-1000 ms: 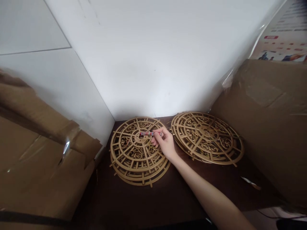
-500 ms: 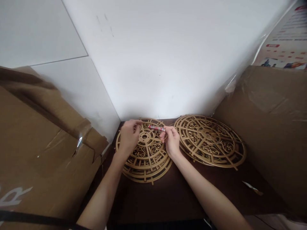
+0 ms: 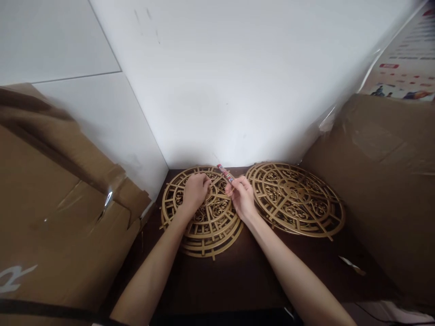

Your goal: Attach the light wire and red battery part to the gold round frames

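Observation:
A slim red-and-white printed tube [image 3: 224, 173] is pinched in my right hand [image 3: 243, 195], its red end pointing up and left. A thin golden strand shows by the fingers of that hand. My left hand [image 3: 196, 192] is over the left stack of golden openwork discs [image 3: 214, 248], near their centre. Its thumb and fingers are closed together; whatever they hold, if anything, is too small to tell. To the right lies another stack of round golden lattice discs [image 3: 295, 192] with scrollwork, which neither hand clearly touches.
Both stacks rest on a dark brown tabletop [image 3: 217, 285]. Cardboard boxes stand at left [image 3: 68, 217] and right [image 3: 384, 181], with a white wall [image 3: 204, 90] behind. A small item with a white shaft and brown end [image 3: 352, 266] lies at the right.
My left hand has moved right over the disc centre, its fingers drawn closer together. In my right hand the tube has swung from nearly level to tilted upward.

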The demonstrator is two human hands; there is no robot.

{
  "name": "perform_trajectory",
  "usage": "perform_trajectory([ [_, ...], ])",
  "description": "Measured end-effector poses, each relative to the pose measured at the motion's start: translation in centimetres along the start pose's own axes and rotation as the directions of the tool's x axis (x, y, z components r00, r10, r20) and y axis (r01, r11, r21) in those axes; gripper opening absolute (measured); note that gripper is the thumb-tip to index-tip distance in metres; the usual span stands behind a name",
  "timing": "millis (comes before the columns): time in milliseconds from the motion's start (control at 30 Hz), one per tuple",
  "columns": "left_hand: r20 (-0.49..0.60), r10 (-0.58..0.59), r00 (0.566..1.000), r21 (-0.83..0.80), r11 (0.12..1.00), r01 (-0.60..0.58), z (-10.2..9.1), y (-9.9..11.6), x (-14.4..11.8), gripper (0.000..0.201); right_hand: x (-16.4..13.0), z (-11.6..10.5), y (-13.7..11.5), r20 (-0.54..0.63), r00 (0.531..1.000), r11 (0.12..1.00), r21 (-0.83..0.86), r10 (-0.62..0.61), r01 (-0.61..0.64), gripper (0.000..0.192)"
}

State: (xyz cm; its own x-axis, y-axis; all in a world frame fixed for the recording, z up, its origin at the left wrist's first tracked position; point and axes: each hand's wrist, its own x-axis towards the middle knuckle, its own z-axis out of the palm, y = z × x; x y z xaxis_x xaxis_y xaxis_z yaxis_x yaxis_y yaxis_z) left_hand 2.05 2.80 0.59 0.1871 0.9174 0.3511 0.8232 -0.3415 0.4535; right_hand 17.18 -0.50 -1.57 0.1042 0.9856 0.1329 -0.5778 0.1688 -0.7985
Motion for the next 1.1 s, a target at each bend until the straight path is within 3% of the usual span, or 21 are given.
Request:
perform_trajectory([
  [200,0.096,0.060,0.994,-0.226,0.974,-0.037,-1.7,-0.5,-0.1,0.016,0.2,-0.2,-2.6,0.129,0.990,0.994,-0.081,-0.064,0.075,0.031],
  [333,0.154,0.129,0.980,-0.342,0.937,-0.070,-3.3,0.1,-0.2,0.017,0.0,-0.9,-5.7,0.129,0.988,0.980,-0.171,-0.081,0.103,0.039],
  [433,0.131,0.129,0.983,-0.457,0.888,-0.055,-4.5,1.2,-0.4,0.018,-0.4,-1.7,-8.3,0.121,0.991,0.983,-0.168,-0.053,0.073,0.032],
  [533,0.078,0.134,0.988,-0.550,0.832,-0.070,-5.3,2.4,-0.7,0.018,-0.8,-2.4,-10.4,0.069,0.991,0.979,-0.159,-0.116,0.126,0.020],
  [633,0.016,0.118,0.993,-0.597,0.798,-0.085,-5.2,3.0,-0.6,0.017,-1.1,-2.6,-11.0,0.030,0.988,0.959,-0.239,-0.150,0.153,0.026],
  [767,-0.040,0.062,0.997,-0.615,0.785,-0.074,-4.2,3.0,-0.1,0.016,-0.8,-1.6,-8.5,0.133,0.991,0.950,-0.311,0.018,0.024,0.036],
  [867,-0.060,0.024,0.998,-0.700,0.712,-0.059,-3.3,3.2,0.1,0.016,0.0,-0.3,-5.0,0.174,0.980,0.937,-0.347,0.098,-0.032,0.038],
  [967,-0.029,-0.005,1.000,-0.835,0.550,-0.022,-2.2,3.4,-0.1,0.014,0.9,0.7,-1.5,0.170,0.984,0.934,-0.356,0.056,0.008,0.039],
  [1100,-0.072,-0.179,0.981,-0.892,0.451,0.017,-0.1,2.9,-0.6,0.014,1.1,1.0,1.3,0.210,0.977,0.924,-0.379,0.028,0.055,0.042],
])
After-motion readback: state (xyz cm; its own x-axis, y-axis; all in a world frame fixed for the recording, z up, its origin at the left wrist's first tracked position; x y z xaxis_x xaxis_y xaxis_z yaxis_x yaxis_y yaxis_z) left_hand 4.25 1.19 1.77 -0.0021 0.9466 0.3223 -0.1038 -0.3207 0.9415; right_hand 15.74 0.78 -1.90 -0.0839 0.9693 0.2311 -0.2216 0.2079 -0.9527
